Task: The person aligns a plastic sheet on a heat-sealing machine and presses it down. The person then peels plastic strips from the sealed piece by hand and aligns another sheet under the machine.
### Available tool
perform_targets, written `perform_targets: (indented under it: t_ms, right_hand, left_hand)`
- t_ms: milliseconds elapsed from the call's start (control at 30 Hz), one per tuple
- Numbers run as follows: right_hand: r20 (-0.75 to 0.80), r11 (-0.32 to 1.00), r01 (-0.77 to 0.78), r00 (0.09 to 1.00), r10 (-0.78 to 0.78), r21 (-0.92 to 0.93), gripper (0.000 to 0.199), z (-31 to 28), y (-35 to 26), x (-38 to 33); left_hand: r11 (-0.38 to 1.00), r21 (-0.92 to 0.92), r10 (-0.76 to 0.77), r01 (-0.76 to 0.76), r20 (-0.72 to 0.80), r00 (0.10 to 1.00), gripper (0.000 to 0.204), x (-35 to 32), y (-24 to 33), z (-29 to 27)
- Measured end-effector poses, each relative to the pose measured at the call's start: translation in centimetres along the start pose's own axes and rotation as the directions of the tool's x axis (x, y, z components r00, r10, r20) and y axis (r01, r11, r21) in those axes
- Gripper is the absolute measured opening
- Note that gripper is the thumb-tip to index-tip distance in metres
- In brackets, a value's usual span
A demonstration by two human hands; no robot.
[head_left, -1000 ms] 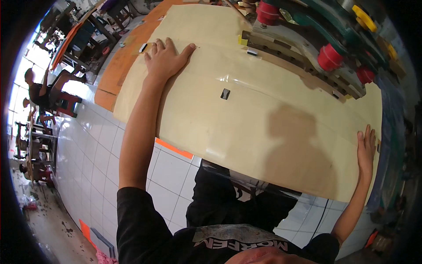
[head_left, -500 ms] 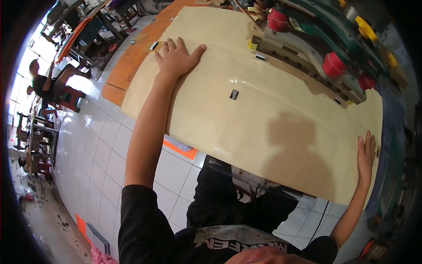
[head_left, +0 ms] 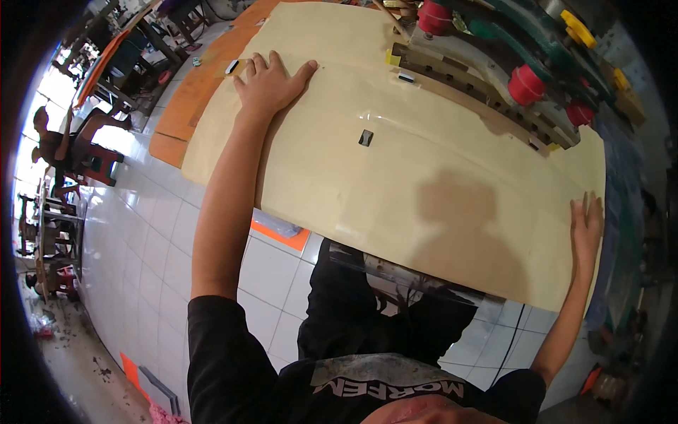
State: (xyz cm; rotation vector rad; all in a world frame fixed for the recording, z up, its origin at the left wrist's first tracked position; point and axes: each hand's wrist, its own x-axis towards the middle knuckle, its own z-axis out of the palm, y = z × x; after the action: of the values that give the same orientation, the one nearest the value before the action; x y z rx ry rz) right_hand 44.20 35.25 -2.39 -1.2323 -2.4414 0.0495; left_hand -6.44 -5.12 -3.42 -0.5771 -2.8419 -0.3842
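A large pale yellow sheet (head_left: 311,169) with a glossy surface lies spread over the work table. My left hand (head_left: 270,86) rests flat on its far left part, fingers spread and thumb pointing right. Close to those fingertips is a small black-and-white piece (head_left: 232,67). At the sheet's right edge lies my right hand (head_left: 586,227), palm down with fingers stretched out, holding nothing. A small dark rectangular piece (head_left: 366,138) sits near the middle of the sheet. Another small black-and-white piece (head_left: 406,77) lies beside the dark slotted bar (head_left: 480,95) of a machine.
The green machine with red knobs (head_left: 527,85) and a yellow handle (head_left: 578,30) stands over the far right of the sheet. An orange tabletop (head_left: 173,147) shows at the left. Farther left, a person (head_left: 60,138) sits on a stool above the white tiled floor (head_left: 148,247).
The whole view has shifted slightly, so the table appears a little higher and farther left. Both hands stay at about the same places on the sheet.
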Motion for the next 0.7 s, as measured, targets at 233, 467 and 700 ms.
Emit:
perform_targets:
  t_ms: [233, 467, 700]
  right_hand:
    - [-0.316, 0.697, 0.681, 0.727, -0.610, 0.223, 0.030, -8.5, -17.9, -2.6]
    - [0.013, 0.324, 0.882, 0.340, -0.940, 0.341, 0.063, -1.3, -31.9, -2.1]
    - [0.200, 0.382, 0.874, 0.334, -0.921, 0.302, 0.075, 4.5, -32.3, -2.9]
  left_hand:
    - [1.000, 0.026, -0.011, 0.012, -0.013, 1.000, 0.101, -0.3, -1.0, -0.1]
    - [1.000, 0.028, -0.012, 0.011, 0.030, 0.999, 0.102, 0.0, -0.3, -0.3]
    - [0.996, 0.088, 0.007, -0.002, -0.053, 0.999, 0.097, 0.1, -0.8, 0.5]
